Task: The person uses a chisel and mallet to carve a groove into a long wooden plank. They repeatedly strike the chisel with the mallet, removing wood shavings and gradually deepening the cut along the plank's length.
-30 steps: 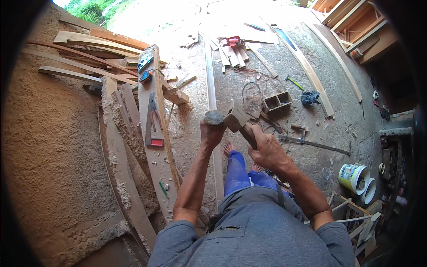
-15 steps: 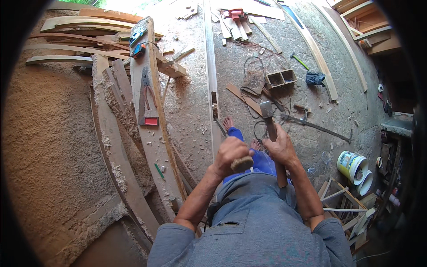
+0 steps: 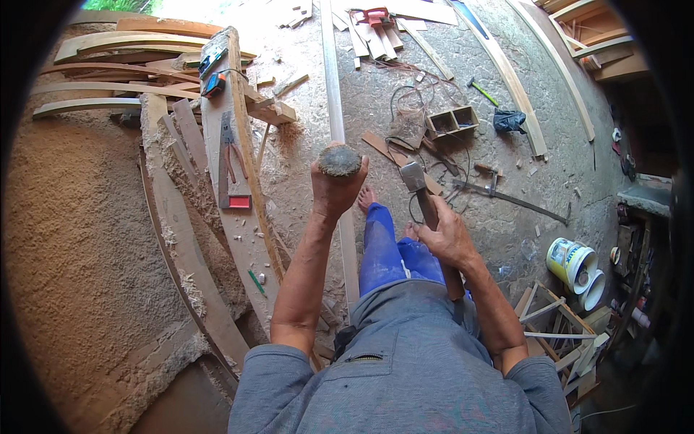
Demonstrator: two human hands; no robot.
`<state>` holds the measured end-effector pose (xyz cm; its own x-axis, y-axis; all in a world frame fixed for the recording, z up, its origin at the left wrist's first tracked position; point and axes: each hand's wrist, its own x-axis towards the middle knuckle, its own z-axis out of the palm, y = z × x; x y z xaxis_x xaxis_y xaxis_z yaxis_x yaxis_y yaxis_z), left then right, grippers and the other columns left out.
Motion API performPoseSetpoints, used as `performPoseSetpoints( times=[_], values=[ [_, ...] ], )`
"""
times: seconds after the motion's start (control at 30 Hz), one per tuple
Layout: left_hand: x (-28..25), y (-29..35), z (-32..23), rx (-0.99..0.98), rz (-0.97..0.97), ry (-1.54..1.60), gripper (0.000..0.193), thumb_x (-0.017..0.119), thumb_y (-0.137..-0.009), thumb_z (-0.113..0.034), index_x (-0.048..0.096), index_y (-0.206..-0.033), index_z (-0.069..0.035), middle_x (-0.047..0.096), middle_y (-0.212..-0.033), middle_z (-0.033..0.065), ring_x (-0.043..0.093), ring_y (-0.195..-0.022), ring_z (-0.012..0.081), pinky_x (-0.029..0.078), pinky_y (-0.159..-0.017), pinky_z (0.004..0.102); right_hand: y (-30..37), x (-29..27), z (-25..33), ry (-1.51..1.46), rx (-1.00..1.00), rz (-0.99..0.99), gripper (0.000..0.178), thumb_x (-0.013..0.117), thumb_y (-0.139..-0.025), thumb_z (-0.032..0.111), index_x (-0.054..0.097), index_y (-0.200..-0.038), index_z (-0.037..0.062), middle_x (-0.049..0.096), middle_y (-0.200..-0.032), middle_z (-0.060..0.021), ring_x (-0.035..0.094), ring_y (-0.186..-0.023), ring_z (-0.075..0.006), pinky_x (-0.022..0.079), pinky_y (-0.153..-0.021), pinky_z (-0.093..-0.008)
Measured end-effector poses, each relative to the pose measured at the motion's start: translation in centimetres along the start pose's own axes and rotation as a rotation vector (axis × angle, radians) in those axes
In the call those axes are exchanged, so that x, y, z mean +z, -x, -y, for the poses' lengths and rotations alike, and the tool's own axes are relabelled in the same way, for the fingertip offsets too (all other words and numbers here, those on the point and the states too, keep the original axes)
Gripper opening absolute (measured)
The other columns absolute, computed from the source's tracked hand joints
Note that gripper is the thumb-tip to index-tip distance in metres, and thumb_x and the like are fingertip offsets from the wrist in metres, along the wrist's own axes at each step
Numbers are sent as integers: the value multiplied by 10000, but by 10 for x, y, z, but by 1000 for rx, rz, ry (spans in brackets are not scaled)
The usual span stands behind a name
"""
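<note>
**Hands at a woodworking site, seen from above**

Left hand (image 3: pixel 334 189) closed around a round wooden piece (image 3: pixel 340 159), held up above a long plank (image 3: pixel 337 108) on the sawdust-covered floor (image 3: pixel 303 166). Right hand (image 3: pixel 448 235) grips the handle of a hatchet (image 3: pixel 414 176), head pointing forward, above the blue-trousered leg (image 3: pixel 379 246).

single head-worn fisheye view, looking steeply down past chest, hands close, workshop floor (image 3: pixel 506 217) beyond.
</note>
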<state>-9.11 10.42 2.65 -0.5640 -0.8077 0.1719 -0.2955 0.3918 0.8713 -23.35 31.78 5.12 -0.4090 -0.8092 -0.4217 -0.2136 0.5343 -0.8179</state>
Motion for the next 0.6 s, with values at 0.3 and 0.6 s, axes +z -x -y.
performPoseSetpoints(
  times=[0.3,0.6],
  values=[
    [11,-4,8,81,-39,-110,190,789,-839,-153,667,-785,-18,670,-669,111,688,-624,283,541,-629,394,9,-83,162,-71,-648,-268,537,757,-862,63,467,-1309,-1,682,-872,-177,734,-780,-259,568,-679,-372],
    [16,-3,26,301,-35,-170,142,766,-808,-128,698,-899,-43,719,-859,117,714,-902,319,551,-776,438,-40,-29,83,603,-474,175,432,690,-892,172,427,-1178,-17,663,-880,-301,667,-820,-526,543,-715,-545]
  ],
)
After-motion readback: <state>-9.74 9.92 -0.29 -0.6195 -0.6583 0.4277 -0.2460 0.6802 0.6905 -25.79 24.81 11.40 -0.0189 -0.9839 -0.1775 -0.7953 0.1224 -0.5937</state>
